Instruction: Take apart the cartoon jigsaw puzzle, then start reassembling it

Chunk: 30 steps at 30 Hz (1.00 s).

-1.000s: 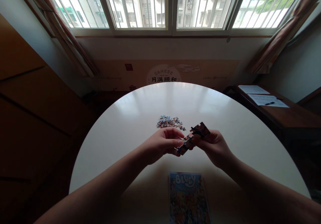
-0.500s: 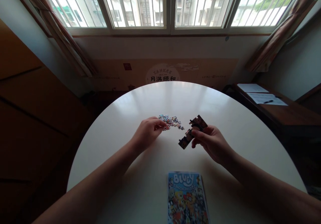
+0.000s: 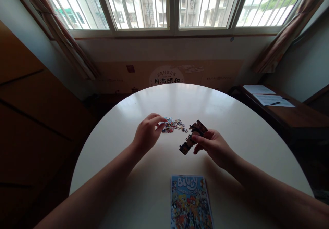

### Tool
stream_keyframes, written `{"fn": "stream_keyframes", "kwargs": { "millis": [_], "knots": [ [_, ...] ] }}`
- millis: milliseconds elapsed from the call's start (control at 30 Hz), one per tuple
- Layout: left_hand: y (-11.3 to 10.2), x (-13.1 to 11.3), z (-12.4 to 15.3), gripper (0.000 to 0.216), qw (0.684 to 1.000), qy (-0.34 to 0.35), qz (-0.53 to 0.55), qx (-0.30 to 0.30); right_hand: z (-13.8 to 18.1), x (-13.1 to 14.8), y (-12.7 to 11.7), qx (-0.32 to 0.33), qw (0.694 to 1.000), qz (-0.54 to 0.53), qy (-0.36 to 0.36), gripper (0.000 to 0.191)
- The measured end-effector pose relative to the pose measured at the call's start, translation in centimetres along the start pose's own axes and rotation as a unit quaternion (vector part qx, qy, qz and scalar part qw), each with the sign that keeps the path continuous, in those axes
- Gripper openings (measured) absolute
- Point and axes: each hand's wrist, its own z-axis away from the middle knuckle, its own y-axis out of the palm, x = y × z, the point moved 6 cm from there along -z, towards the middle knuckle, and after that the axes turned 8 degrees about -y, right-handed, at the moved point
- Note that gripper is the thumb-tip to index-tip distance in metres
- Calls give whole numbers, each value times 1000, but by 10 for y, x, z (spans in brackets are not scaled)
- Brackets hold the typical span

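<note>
An assembled puzzle strip (image 3: 191, 137), its long axis slanting away to the right, is being pinched above the white table (image 3: 231, 119) by the right hand (image 3: 209, 147), just right of the loose-piece pile (image 3: 175, 125), whose left edge is being touched by the left hand (image 3: 147, 133), fingertips drawn together, nearer the pile.

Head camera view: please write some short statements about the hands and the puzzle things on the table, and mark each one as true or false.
1. The right hand holds a joined strip of puzzle pieces above the white round table. True.
2. The left hand rests flat on the box. False: it is at the left edge of the pile of loose pieces, fingers curled, away from the box.
3. The Bluey puzzle box lies at the table edge nearest the person. True.
4. The loose pieces lie scattered over the whole table. False: they form one small pile near the middle.
5. Both hands grip the joined strip. False: only the right hand does.
</note>
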Motion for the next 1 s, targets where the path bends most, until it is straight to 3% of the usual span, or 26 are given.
{"fn": "stream_keyframes", "kwargs": {
  "millis": [67, 133, 233, 333, 533, 800, 900, 1000],
  "knots": [
    [4, -8, 6, 14, 998, -16, 49, 43, 0, 0, 1, 5, 1000, 8, 0, 33],
    [17, -13, 13, 18, 984, -54, 109, 131, -1, 0, 2, 16, 1000, 18, 4, 35],
    [40, -16, 25, 27, 936, -127, 195, 263, 0, -3, 5, 41, 998, 39, 26, 39],
    [50, -17, 30, 29, 898, -174, 259, 311, 0, -5, 7, 63, 996, 54, 44, 41],
    [53, -15, 33, 23, 866, -222, 297, 336, 1, -8, 9, 75, 994, 62, 50, 42],
    [56, -16, 34, 21, 873, -217, 278, 337, 1, -10, 12, 78, 993, 70, 49, 41],
    [48, -12, 28, 22, 911, -183, 224, 296, 0, -7, 8, 56, 995, 71, 30, 39],
    [32, -6, 17, 17, 967, -125, 116, 191, -2, -1, 1, 15, 998, 60, 17, 39]
  ]
}}
